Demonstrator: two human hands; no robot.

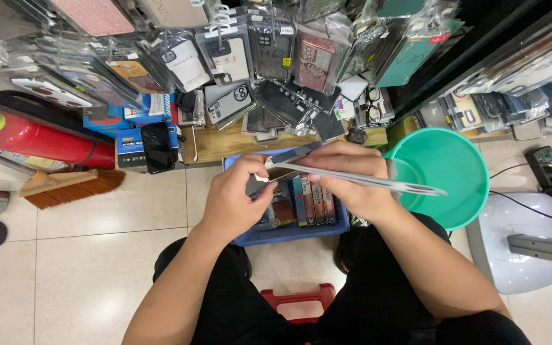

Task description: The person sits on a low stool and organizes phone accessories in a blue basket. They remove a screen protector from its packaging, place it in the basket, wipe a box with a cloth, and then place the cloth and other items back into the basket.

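While both hands grip it, a flat clear plastic phone-case packet point(352, 179) hangs over a blue plastic basket point(289, 233).
Left hand point(234, 198) pinches the packet's near end; right hand point(349, 179) clasps its middle from above. Upright packets fill the basket on the tiled floor point(97, 255), with a teal plastic basin point(448, 176) just to the right and a red fire extinguisher point(39, 140) well to the left.

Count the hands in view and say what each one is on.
2. The left hand pinches the near end of a flat clear-packaged phone case above the blue basket; the right hand wraps its middle. No other hands show.
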